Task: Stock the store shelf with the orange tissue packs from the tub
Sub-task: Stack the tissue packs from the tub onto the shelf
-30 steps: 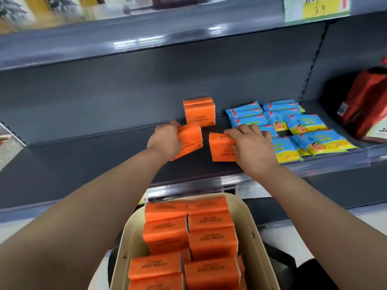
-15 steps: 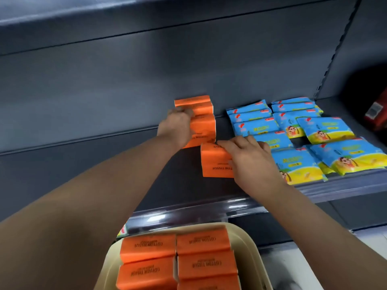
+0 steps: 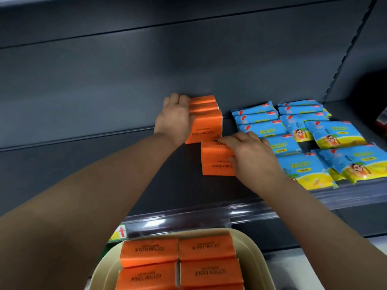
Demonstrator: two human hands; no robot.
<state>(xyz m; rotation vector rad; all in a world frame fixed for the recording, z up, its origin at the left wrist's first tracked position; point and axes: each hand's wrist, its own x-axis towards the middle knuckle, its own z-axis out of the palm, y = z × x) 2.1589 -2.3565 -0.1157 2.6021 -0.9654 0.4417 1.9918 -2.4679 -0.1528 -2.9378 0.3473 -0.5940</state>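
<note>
- The left hand (image 3: 176, 120) lies against the left side of the rear orange packs (image 3: 206, 122); whether it grips them cannot be told.
- The right hand (image 3: 251, 155) pinches the front orange pack (image 3: 215, 162), which sits just before the rear ones.
- Blue packs (image 3: 335, 132) crowd the right, while dark shelf (image 3: 104, 174) floor spreads to the left.
- The tub (image 3: 249, 243) sits below the shelf edge.

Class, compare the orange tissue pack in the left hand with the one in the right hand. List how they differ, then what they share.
The left pack sits farther back, against the rear orange packs; the right pack sits nearer the front edge of the shelf. The left hand holds its pack from the left; the right hand pinches its pack's right end. Both are orange blocks printed COTTON TISSUE.
</note>
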